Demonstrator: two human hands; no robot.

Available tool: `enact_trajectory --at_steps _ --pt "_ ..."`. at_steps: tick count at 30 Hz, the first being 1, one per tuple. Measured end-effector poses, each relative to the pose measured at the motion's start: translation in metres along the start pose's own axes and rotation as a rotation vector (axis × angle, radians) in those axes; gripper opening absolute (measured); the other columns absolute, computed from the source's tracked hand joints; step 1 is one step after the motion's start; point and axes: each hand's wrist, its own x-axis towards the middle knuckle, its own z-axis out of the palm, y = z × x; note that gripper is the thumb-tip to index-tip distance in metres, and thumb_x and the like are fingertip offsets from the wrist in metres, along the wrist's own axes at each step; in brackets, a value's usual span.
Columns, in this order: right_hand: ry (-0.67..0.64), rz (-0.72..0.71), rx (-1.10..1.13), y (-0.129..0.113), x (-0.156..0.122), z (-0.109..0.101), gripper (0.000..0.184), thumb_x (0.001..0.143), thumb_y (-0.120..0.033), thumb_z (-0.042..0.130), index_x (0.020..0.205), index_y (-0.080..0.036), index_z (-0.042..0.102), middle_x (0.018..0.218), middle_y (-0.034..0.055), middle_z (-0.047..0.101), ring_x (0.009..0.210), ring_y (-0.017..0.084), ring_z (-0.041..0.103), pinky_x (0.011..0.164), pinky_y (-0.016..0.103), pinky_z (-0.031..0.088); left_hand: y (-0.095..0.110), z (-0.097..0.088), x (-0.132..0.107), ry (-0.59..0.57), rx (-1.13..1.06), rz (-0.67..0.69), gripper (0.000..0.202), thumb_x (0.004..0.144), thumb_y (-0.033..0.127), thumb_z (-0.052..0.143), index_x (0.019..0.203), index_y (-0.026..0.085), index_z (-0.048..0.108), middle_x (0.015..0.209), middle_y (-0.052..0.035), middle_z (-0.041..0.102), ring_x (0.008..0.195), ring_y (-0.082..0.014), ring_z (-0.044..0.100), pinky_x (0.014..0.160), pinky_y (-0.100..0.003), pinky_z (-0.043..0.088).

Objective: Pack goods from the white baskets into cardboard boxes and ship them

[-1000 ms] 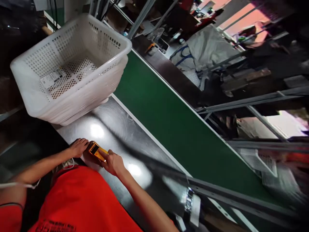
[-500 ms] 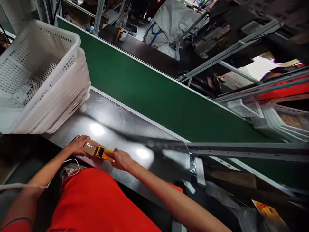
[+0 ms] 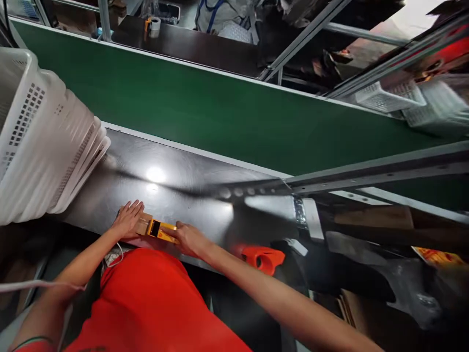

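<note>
A small brown cardboard box (image 3: pixel 143 224) lies near the front edge of the metal table. My left hand (image 3: pixel 128 218) rests over its left part, fingers stretched out and flat; the hand hides that end. In my right hand (image 3: pixel 189 238) is the handle of a yellow tape dispenser (image 3: pixel 161 231), fingers wrapped round it. The dispenser's head, with a black part, sits against the box's right side. Clear tape seems to run along the box top, though it is hard to make out.
Stacked white plastic baskets (image 3: pixel 54 146) stand at the left of the metal table (image 3: pixel 190 171). A green belt (image 3: pixel 205 117) runs behind it. An orange object (image 3: pixel 263 259) and a white bar-shaped item (image 3: pixel 313 220) lie to the right, beside a metal rail (image 3: pixel 381 168).
The view has turned, bringing the orange object fully into sight. My left hand has flattened and slid over more of the box. The tape dispenser stays in my right hand at the box.
</note>
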Motion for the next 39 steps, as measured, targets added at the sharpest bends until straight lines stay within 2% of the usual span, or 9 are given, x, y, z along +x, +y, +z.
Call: enact_trajectory --at_steps 7,15,24,26,29,32,35,37,39 --pt "0.070 0.029 0.090 0.037 -0.030 0.032 0.069 0.094 -0.024 0.066 0.161 -0.036 0.056 0.119 0.0126 0.071 0.092 0.027 0.074 0.078 0.032 0.052 0.001 -0.012 -0.001 -0.016 -0.031 -0.033 0.113 0.078 0.063 0.082 0.168 0.013 0.036 0.168 -0.0231 0.048 0.161 -0.0402 0.038 0.138 -0.056 0.006" --pt "0.141 0.030 0.052 0.039 -0.023 0.038 0.060 0.096 -0.023 0.064 0.155 -0.035 0.064 0.117 0.0145 0.074 0.093 0.029 0.075 0.080 0.033 0.053 0.011 -0.033 0.000 0.026 -0.033 -0.088 0.100 0.064 0.053 0.095 0.149 0.019 0.054 0.147 -0.0191 0.063 0.137 -0.0417 0.056 0.130 -0.057 0.027" --pt "0.278 -0.075 0.089 0.002 -0.020 0.001 0.065 0.091 -0.024 0.063 0.155 -0.035 0.064 0.117 0.0151 0.077 0.095 0.030 0.075 0.078 0.033 0.050 0.044 -0.106 -0.051 0.154 0.013 -0.109 0.095 0.064 0.047 0.095 0.145 0.017 0.055 0.145 -0.0205 0.063 0.136 -0.0438 0.055 0.130 -0.063 0.026" --pt "0.251 -0.054 0.210 0.002 -0.018 -0.003 0.060 0.088 -0.028 0.067 0.148 -0.034 0.071 0.110 0.0114 0.081 0.093 0.029 0.075 0.077 0.032 0.049 0.055 -0.122 -0.060 0.181 -0.082 -0.112 0.095 0.062 0.048 0.095 0.144 0.018 0.056 0.144 -0.0198 0.063 0.137 -0.0447 0.055 0.130 -0.064 0.027" --pt "0.264 -0.047 0.461 0.013 -0.016 -0.002 0.051 0.083 -0.026 0.069 0.132 -0.028 0.081 0.099 0.0080 0.083 0.093 0.029 0.075 0.081 0.033 0.050 0.071 -0.137 -0.073 0.313 -0.441 -0.114 0.115 0.053 0.056 0.099 0.152 0.022 0.051 0.150 -0.0185 0.057 0.140 -0.0455 0.052 0.128 -0.062 0.037" --pt "0.305 -0.085 0.650 0.044 -0.026 0.019 0.063 0.076 -0.029 0.066 0.138 -0.024 0.077 0.104 0.0067 0.084 0.095 0.030 0.077 0.088 0.037 0.057 0.079 -0.142 -0.086 0.466 -0.949 -0.058 0.141 0.044 0.064 0.103 0.164 0.026 0.040 0.162 -0.0184 0.050 0.146 -0.0477 0.050 0.127 -0.060 0.040" --pt "0.491 0.009 1.044 0.092 -0.038 0.067 0.072 0.072 -0.050 0.069 0.133 -0.014 0.079 0.124 0.0153 0.082 0.125 0.040 0.072 0.112 0.049 0.055 0.079 -0.141 -0.096 0.610 -1.357 -0.035 0.152 0.043 0.068 0.104 0.171 0.025 0.034 0.163 -0.0205 0.052 0.144 -0.0482 0.055 0.124 -0.059 0.043" --pt "0.683 0.239 1.240 0.127 -0.041 0.104 0.069 0.063 -0.063 0.073 0.114 -0.019 0.085 0.124 0.0175 0.082 0.129 0.047 0.070 0.114 0.056 0.054 0.076 -0.140 -0.101 0.655 -1.496 -0.024 0.151 0.043 0.065 0.106 0.171 0.024 0.038 0.160 -0.0212 0.057 0.143 -0.0468 0.057 0.123 -0.057 0.044" --pt "0.784 0.408 1.274 0.156 -0.040 0.130 0.061 0.054 -0.067 0.072 0.095 -0.024 0.085 0.109 0.0184 0.085 0.122 0.052 0.073 0.108 0.061 0.057 0.071 -0.137 -0.104 0.669 -1.585 -0.013 0.145 0.044 0.061 0.108 0.169 0.023 0.044 0.157 -0.0210 0.061 0.144 -0.0457 0.058 0.124 -0.056 0.044"
